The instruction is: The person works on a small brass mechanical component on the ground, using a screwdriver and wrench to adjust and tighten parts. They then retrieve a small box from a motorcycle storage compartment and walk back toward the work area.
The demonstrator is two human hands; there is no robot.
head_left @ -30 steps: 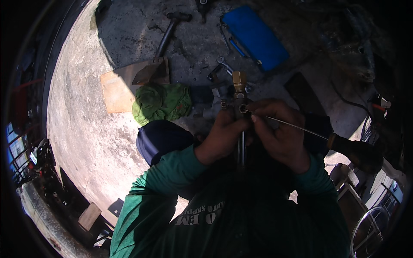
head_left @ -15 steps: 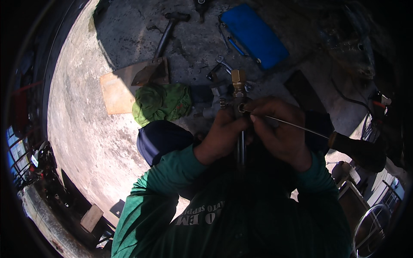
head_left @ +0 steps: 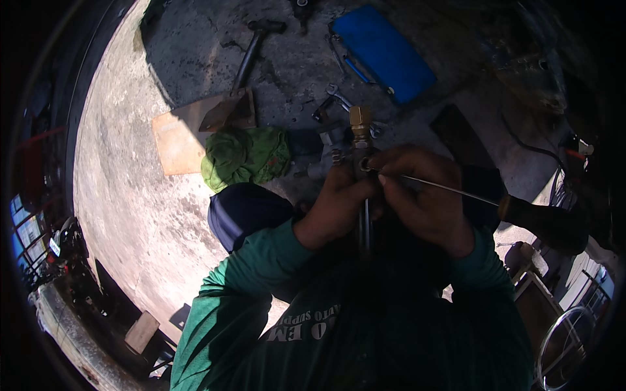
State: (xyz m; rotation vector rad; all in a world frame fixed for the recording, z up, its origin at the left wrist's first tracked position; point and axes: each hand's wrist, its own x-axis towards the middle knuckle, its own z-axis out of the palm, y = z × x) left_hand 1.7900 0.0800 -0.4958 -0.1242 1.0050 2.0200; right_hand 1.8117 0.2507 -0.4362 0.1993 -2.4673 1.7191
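Brass valve fitting (head_left: pixel 359 125) held upright at chest height, above the concrete floor (head_left: pixel 124 189), brass hex end on top; its lower stem runs down between the two hands. Left hand (head_left: pixel 336 205) wrapped around the body, fingers clamped on it. Right hand (head_left: pixel 427 195) pinches a thin metal rod (head_left: pixel 443 187) close to its tip, fingers together on the shaft; the tip sits at a side port of the fitting. The rod's dark handle (head_left: pixel 544 221) sticks out to the right, unheld.

Judged step: probing or clearing the side port with the rod tip. Next move calls for a steady left grip and fine, straight pushes, since the rod looks slender enough to bend.

Floor beyond: green rag (head_left: pixel 244 155), wrenches (head_left: pixel 336 98), hammer (head_left: pixel 251 52), blue case (head_left: pixel 385 55), cardboard piece (head_left: pixel 176 137).
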